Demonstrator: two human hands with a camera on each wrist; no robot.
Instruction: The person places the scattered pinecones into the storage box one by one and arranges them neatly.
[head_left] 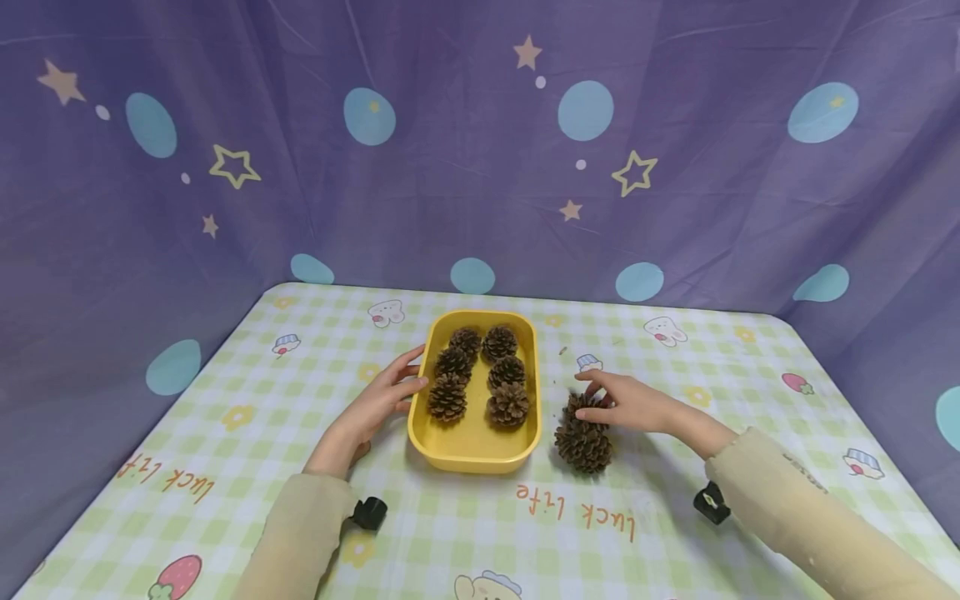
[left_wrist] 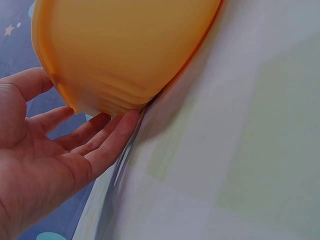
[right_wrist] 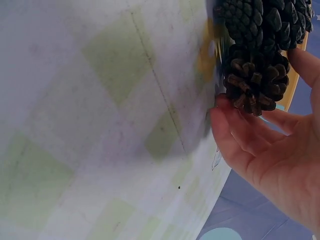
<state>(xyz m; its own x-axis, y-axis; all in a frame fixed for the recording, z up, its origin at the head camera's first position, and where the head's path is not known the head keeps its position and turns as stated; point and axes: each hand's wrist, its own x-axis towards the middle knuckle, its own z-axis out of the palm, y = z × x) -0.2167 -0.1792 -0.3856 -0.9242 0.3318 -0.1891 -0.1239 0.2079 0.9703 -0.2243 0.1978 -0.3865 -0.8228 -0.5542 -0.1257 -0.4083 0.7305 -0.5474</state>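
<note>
A yellow plastic tray (head_left: 474,462) stands on the table with several brown pine cones inside, in two columns. My left hand (head_left: 381,404) is at its left side; in the left wrist view the fingertips (left_wrist: 129,122) touch the outer wall, with the fingers fairly straight and spread. To the right of the tray, my right hand (head_left: 626,402) holds a pine cone (right_wrist: 256,82) between thumb and fingers. Another pine cone (head_left: 585,450) lies right beside it, nearer the front. The hand partly hides the held cone in the head view.
A green-and-white checked tablecloth (head_left: 247,483) with printed pictures covers the table. Small dark crumbs lie between the tray and the right hand. A purple curtain (head_left: 465,183) with stars hangs behind the table and along its sides.
</note>
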